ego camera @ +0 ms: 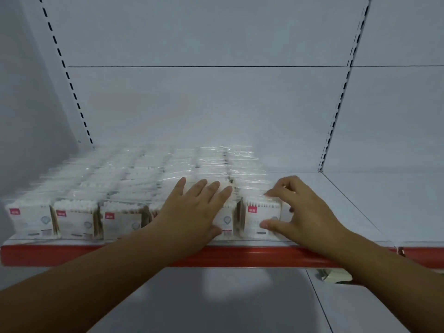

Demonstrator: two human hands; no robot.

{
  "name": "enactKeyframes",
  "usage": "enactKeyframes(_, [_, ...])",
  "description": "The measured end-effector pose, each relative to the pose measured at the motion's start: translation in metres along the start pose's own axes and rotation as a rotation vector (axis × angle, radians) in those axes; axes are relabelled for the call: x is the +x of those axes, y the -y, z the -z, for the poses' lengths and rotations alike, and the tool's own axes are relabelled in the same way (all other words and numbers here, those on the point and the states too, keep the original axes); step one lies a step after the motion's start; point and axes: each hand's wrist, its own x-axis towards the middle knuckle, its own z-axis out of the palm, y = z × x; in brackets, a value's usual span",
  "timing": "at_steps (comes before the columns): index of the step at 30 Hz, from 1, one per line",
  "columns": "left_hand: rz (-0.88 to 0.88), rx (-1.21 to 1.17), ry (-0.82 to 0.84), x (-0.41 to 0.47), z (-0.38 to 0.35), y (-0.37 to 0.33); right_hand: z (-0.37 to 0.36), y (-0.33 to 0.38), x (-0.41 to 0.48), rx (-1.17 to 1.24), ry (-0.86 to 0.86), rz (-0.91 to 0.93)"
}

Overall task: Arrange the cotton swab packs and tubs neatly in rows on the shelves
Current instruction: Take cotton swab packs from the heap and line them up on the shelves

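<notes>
Glossy film-wrapped swab packs (pixel 120 174); left hand (pixel 192 207) flat atop, right hand (pixel 300 207) pinching end pack (pixel 262 212).

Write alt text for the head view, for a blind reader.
A person's left hand lies flat on rows of clear-wrapped white cotton swab packs on a white metal shelf with a red front edge, while the right hand grips the rightmost front pack.

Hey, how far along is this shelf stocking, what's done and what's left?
Done: six rows of packs stand lined up from the left end of the shelf. In hand: the right hand grips the rightmost front pack while the left hand rests flat on the neighbouring row. Left: the shelf's right part holds no packs; no tubs in view.
</notes>
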Motion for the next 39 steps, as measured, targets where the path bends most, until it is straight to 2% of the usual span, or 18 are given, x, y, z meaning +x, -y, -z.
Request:
enactKeyframes(2, [0.0, 0.019, 0.004, -0.001, -0.001, 0.001, -0.005, -0.006, 0.001, -0.105, -0.07, 0.14])
enactKeyframes(4, [-0.006, 0.032, 0.004, -0.001, -0.002, 0.0, -0.01, -0.004, 0.003, -0.155, -0.061, 0.238])
enactKeyframes(8, [-0.021, 0.001, -0.006, -0.001, -0.004, 0.002, -0.012, -0.002, 0.006, -0.236, -0.012, 0.296])
enactKeyframes(13, [-0.017, 0.005, 0.028, -0.01, -0.001, 0.014, -0.012, 0.009, 0.006, -0.309, 0.068, 0.184])
enactKeyframes(16, [0.028, -0.049, 0.136, -0.01, -0.005, 0.035, -0.017, 0.022, 0.016, -0.43, 0.212, 0.151])
enactKeyframes(19, [0.023, -0.131, 0.176, -0.004, -0.009, 0.049, -0.016, 0.029, 0.025, -0.435, 0.37, 0.075])
enactKeyframes(25, [0.016, -0.105, 0.197, 0.006, -0.014, 0.052, -0.023, 0.029, 0.032, -0.397, 0.37, 0.06])
enactKeyframes(30, [-0.03, -0.067, 0.255, 0.006, -0.011, 0.057, -0.02, 0.031, 0.033, -0.478, 0.388, 0.098])
enactKeyframes(33, [-0.054, -0.065, 0.285, 0.004, 0.001, 0.059, -0.012, 0.035, 0.032, -0.527, 0.462, 0.086])
enactKeyframes(36, [-0.065, -0.038, 0.246, 0.004, 0.021, 0.057, 0.004, 0.039, 0.028, -0.487, 0.387, 0.141])
enactKeyframes(39, [-0.105, -0.046, 0.21, 0.023, 0.054, 0.039, 0.042, 0.025, 0.025, -0.364, 0.325, 0.095])
